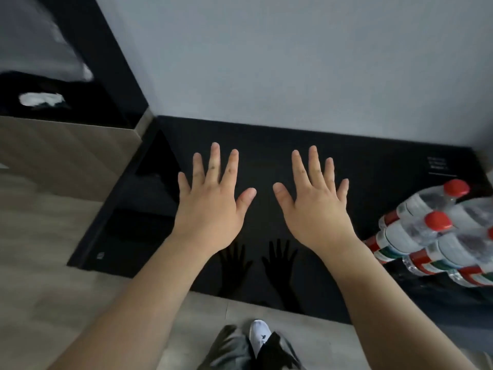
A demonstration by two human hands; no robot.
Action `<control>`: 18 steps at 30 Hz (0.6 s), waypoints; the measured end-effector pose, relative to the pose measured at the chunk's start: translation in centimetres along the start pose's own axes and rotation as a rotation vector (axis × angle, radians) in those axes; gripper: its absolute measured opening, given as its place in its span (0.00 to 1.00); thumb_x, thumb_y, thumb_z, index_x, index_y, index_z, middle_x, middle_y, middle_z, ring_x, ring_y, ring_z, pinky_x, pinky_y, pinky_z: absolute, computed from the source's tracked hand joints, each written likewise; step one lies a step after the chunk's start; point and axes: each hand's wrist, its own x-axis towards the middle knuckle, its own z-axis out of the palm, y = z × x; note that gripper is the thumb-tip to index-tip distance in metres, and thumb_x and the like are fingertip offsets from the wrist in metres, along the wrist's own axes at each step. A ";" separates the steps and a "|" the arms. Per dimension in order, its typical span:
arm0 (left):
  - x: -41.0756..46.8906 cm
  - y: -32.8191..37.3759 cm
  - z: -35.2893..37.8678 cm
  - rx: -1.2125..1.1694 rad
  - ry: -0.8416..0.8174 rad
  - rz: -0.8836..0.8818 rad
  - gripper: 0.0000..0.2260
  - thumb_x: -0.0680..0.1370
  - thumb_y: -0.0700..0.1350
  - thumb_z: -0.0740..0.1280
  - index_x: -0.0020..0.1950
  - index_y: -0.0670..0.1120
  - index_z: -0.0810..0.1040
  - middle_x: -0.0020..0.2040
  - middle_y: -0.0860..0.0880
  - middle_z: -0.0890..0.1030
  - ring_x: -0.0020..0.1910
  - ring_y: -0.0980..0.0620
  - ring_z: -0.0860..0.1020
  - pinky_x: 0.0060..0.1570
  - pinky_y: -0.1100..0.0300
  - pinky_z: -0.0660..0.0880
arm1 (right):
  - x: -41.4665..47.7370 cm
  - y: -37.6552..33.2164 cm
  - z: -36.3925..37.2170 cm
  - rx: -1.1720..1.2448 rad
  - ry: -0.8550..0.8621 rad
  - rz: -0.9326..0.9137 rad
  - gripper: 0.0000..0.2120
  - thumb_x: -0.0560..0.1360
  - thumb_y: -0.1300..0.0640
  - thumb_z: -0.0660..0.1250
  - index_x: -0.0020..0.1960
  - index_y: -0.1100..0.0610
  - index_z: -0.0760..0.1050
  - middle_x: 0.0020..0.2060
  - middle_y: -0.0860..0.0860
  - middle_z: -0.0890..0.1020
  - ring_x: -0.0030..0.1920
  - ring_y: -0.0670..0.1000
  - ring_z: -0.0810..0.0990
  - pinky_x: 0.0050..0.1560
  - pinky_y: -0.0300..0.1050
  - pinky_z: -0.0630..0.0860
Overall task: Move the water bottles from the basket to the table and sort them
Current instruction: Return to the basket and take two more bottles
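My left hand (213, 193) and my right hand (314, 196) hover side by side over the glossy black table (266, 145), palms down, fingers straight and spread. Neither holds anything, and their dark reflections show on the tabletop below. At the table's right edge stands a tight group of clear water bottles (437, 236) with red caps and red-and-green labels, partly cut off by the frame. They are well to the right of my right hand. No basket is in view.
A grey wall (293, 62) backs the table. A wood-panelled cabinet (66, 153) stands to the left with dark items on top. The pale wood floor (48, 263) runs along the table's left and near sides, where my white shoe (260, 335) shows.
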 end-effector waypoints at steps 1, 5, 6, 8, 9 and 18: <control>-0.7 -0.5 -1.9 0.005 -0.001 -0.023 0.35 0.81 0.67 0.42 0.83 0.54 0.35 0.83 0.47 0.34 0.82 0.39 0.40 0.79 0.34 0.49 | -0.1 -1.2 -1.6 -0.007 -0.013 -0.035 0.35 0.82 0.33 0.41 0.83 0.46 0.34 0.82 0.49 0.34 0.82 0.59 0.34 0.79 0.68 0.40; -3.8 -3.5 -6.8 0.005 0.003 -0.172 0.35 0.79 0.68 0.40 0.83 0.55 0.35 0.83 0.47 0.34 0.82 0.40 0.39 0.79 0.34 0.48 | -0.2 -5.8 -5.0 -0.006 -0.038 -0.182 0.35 0.83 0.33 0.41 0.83 0.46 0.34 0.82 0.49 0.34 0.82 0.60 0.34 0.79 0.69 0.40; -4.8 -4.3 -7.3 0.006 0.000 -0.214 0.35 0.79 0.68 0.40 0.83 0.55 0.35 0.83 0.47 0.34 0.82 0.40 0.39 0.79 0.34 0.48 | -0.2 -7.0 -5.2 -0.005 -0.048 -0.224 0.35 0.83 0.33 0.41 0.83 0.46 0.34 0.82 0.49 0.35 0.82 0.60 0.34 0.79 0.69 0.40; -6.7 -6.0 -7.7 -0.008 -0.003 -0.309 0.35 0.79 0.68 0.40 0.83 0.55 0.35 0.83 0.48 0.34 0.82 0.40 0.40 0.79 0.35 0.48 | -0.3 -9.5 -5.0 0.002 -0.074 -0.306 0.35 0.83 0.33 0.41 0.83 0.45 0.34 0.82 0.49 0.34 0.82 0.60 0.34 0.79 0.69 0.40; -7.7 -6.8 -7.7 -0.017 0.000 -0.362 0.35 0.79 0.68 0.40 0.83 0.55 0.36 0.83 0.48 0.35 0.82 0.40 0.40 0.78 0.34 0.48 | -0.3 -10.8 -4.7 0.001 -0.089 -0.347 0.35 0.83 0.33 0.41 0.83 0.45 0.34 0.82 0.49 0.34 0.82 0.60 0.34 0.79 0.69 0.40; -17.3 -14.5 -9.3 -0.117 0.068 -0.724 0.35 0.80 0.68 0.41 0.83 0.55 0.37 0.83 0.48 0.35 0.82 0.40 0.39 0.78 0.34 0.46 | -2.0 -22.8 -1.3 -0.040 -0.215 -0.672 0.34 0.82 0.33 0.41 0.83 0.45 0.35 0.82 0.48 0.34 0.82 0.59 0.34 0.79 0.69 0.40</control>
